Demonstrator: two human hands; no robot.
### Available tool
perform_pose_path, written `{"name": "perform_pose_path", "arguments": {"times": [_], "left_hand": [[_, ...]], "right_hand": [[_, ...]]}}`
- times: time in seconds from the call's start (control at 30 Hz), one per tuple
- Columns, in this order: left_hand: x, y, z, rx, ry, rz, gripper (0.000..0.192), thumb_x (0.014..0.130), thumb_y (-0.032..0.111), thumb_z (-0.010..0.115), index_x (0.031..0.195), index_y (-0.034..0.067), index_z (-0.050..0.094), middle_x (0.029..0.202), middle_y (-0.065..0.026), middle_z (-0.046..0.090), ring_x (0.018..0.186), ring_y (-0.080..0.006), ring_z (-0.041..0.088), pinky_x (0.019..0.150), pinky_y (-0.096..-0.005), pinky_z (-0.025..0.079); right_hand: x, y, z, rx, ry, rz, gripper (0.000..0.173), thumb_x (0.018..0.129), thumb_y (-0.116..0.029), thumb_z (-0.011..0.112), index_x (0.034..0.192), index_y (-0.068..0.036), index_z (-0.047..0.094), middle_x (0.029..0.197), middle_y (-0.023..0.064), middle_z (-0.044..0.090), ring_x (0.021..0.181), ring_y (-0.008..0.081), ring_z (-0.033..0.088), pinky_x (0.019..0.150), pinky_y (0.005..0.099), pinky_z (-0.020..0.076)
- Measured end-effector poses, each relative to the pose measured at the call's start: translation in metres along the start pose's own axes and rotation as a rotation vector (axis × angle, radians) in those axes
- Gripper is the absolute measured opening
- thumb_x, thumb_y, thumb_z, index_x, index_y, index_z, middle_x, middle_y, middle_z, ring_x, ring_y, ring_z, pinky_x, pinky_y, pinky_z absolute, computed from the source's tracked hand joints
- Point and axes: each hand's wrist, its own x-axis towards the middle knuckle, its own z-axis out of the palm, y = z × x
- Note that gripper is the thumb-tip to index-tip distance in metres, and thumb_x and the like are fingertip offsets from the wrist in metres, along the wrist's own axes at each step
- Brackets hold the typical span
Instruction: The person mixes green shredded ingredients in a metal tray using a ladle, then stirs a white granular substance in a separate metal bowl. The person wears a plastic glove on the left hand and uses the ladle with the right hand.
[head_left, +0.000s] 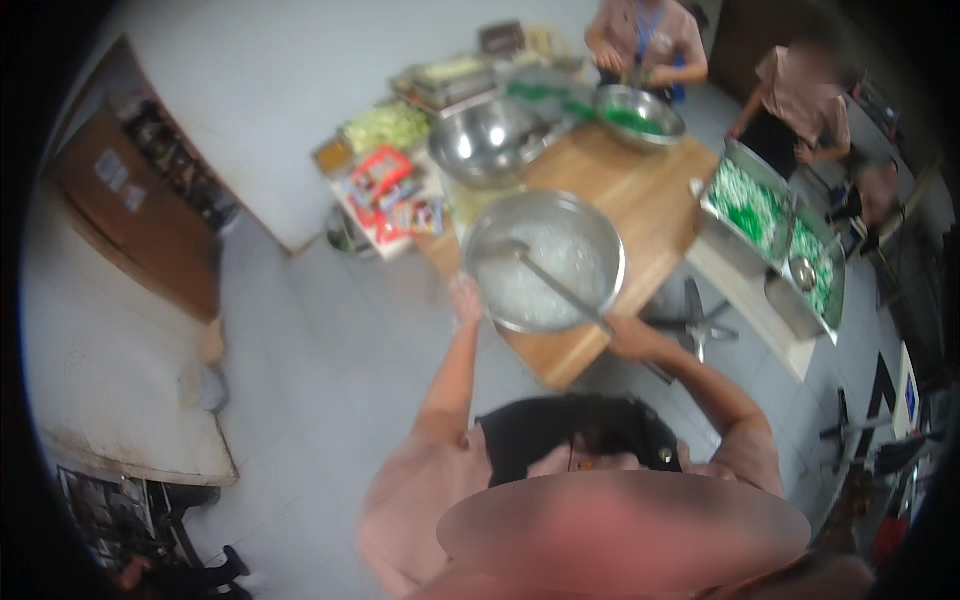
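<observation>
A large stainless steel mixing bowl (616, 277) stands near the corner of a wooden table (660, 202). Whitish, translucent contents (551, 296) fill its lower part; blur hides whether they are liquid or solid pieces. My right hand (636, 336) grips the long handle of a metal ladle (561, 288), which slants over the near right rim. The ladle's head lies inside the bowl, towards the left. At the bowl's left side, my left hand (466, 300), seemingly in a clear plastic glove, holds the rim.
Behind stand another steel bowl (480, 150), chopped pale green vegetables (386, 126), red packets (382, 172) and a bowl (679, 129) with green contents. Steel food pans (750, 259) with green-and-white pieces sit right, near a wheeled chair base (697, 326). Two people (652, 37) (806, 97) stand beyond.
</observation>
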Motion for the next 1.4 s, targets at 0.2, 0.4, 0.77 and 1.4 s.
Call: {"name": "perform_pose_path", "arguments": {"times": [0.2,0.4,0.77,1.4], "left_hand": [[-0.008,0.036,-0.016,-0.361,-0.084,-0.282,0.017,0.083,0.017,0.048,0.077,0.001,0.05,0.065,-0.0063,0.052,0.06,-0.0188,0.048,0.056,-0.0369,0.04],[-0.022,0.07,-0.017,-0.384,-0.162,-0.312,0.013,0.083,0.014,0.045,0.082,0.002,0.05,0.069,-0.0062,0.053,0.063,-0.0169,0.049,0.059,-0.0349,0.041],[-0.027,0.155,0.005,-0.382,-0.405,-0.473,0.017,0.087,0.017,0.043,0.091,0.002,0.05,0.08,-0.0134,0.056,0.075,-0.0244,0.054,0.068,-0.0383,0.043],[-0.016,0.142,0.007,-0.209,-0.508,-0.417,0.021,0.087,0.021,0.045,0.096,0.004,0.053,0.085,-0.0155,0.061,0.079,-0.032,0.06,0.069,-0.0411,0.045]], "right_hand": [[-0.064,-0.007,-0.031,-0.047,-0.008,0.0,0.049,0.074,-0.007,0.051,0.122,-0.002,0.043,0.086,0.0233,0.06,0.071,0.0331,0.062,0.06,0.0403,0.0491],[-0.058,0.02,-0.053,0.048,0.223,0.018,0.044,0.075,-0.006,0.053,0.118,0.0,0.044,0.069,0.0165,0.057,0.043,0.0233,0.055,0.041,0.0344,0.044],[-0.021,0.061,-0.047,0.55,0.14,0.271,0.039,0.077,-0.009,0.054,0.112,0.004,0.043,0.063,0.0078,0.046,0.043,0.0152,0.046,0.036,0.03,0.0391],[-0.008,0.056,-0.064,-0.355,0.395,0.169,0.033,0.078,-0.009,0.052,0.108,0.003,0.043,0.077,0.0247,0.059,0.069,0.0355,0.062,0.06,0.0435,0.0495]]}}
